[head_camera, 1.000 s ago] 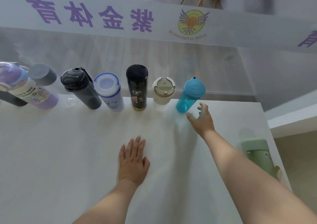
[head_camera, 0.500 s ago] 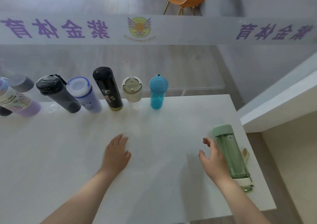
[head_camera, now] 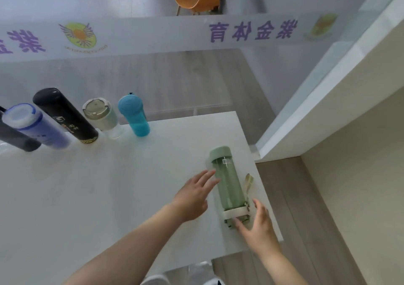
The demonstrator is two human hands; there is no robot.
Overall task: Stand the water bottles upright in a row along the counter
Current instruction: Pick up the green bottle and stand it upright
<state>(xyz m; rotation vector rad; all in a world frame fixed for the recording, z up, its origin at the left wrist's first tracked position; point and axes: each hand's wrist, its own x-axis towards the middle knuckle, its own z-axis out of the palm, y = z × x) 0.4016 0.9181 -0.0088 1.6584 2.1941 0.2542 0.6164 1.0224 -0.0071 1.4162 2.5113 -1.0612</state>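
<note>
Both my hands have now closed in on the green bottle (head_camera: pixel 229 185), which lies on its side near the right edge of the white counter (head_camera: pixel 109 197). Half a second ago only the right hand was beside it. Left hand (head_camera: pixel 194 195): fingers spread, tips just at the bottle's flank. Right hand (head_camera: pixel 258 225): fingers relaxed, touching the lid end, no grip yet. The teal bottle (head_camera: pixel 134 115) ends the upright row at the far edge. Judgement: green bottle goes next, beside the teal.

One head-worn camera looks steeply down, close over the counter (head_camera: pixel 109 197).
</note>
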